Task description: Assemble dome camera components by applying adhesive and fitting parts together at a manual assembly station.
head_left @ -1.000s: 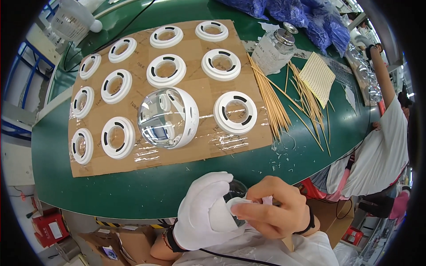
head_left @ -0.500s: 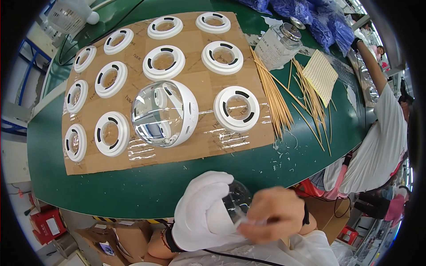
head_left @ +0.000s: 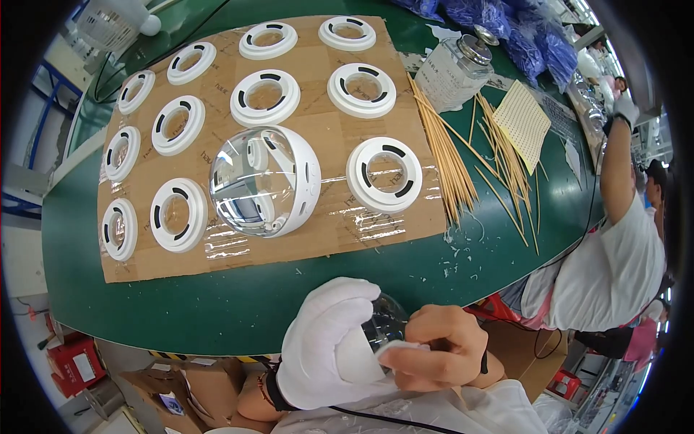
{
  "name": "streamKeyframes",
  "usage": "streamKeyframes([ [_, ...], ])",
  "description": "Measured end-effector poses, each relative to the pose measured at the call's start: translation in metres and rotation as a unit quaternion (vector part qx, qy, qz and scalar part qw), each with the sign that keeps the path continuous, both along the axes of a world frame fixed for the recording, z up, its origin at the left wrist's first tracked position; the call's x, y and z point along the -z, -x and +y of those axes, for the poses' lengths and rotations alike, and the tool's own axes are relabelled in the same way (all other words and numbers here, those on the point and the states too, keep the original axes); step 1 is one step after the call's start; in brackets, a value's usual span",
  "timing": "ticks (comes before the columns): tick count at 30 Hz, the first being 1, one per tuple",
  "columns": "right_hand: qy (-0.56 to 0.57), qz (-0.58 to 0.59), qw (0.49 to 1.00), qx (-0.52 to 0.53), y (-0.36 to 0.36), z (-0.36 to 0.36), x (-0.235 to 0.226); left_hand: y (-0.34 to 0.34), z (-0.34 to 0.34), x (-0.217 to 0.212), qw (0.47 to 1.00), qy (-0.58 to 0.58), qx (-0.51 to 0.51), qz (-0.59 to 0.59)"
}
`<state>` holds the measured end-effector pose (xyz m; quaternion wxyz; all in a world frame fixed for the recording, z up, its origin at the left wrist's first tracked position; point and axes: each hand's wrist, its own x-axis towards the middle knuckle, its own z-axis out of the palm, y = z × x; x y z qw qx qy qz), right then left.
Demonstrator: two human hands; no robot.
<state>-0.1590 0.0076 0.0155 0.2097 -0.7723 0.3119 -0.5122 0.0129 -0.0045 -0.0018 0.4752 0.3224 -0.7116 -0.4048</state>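
Observation:
In a white glove, my left hand (head_left: 318, 340) wraps round a white round housing with a clear dome (head_left: 385, 318), held tilted at the table's near edge. My bare right hand (head_left: 444, 347) is closed in a pinch at the dome's side. A small whitish piece, perhaps cloth or tissue, shows at its fingertips; its kind is unclear. On the cardboard sheet (head_left: 332, 239) beyond my hands rests a larger white device with a clear dome (head_left: 253, 184). Around it lie several white rings (head_left: 354, 181) with black arc-shaped pads.
Thin wooden sticks (head_left: 441, 159) lie in a bundle right of the cardboard. Behind them are a clear bottle with a metal top (head_left: 459, 69) and a yellow dotted sheet (head_left: 522, 123). Blue plastic bags (head_left: 499, 29) sit farther back. A co-worker's arm (head_left: 618, 166) reaches along the right.
My right hand, blurred before, now shows sharply, its fingers shifted slightly against the dome. My left hand keeps its hold. The co-worker's arm has swung up and right, showing a gloved hand.

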Motion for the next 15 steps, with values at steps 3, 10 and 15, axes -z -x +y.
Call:
streamKeyframes([
  [3,-0.011,0.030,0.999,0.021,-0.002,0.001,-0.005,-0.001,0.003,0.001,0.999,-0.030,0.002,0.026],
  [10,-0.008,0.017,0.999,0.042,-0.005,0.003,-0.001,0.000,0.002,0.000,1.000,-0.011,0.000,0.008],
  [15,0.002,-0.029,0.999,0.029,-0.007,0.006,0.011,0.000,0.002,-0.001,1.000,-0.018,0.012,0.012],
])
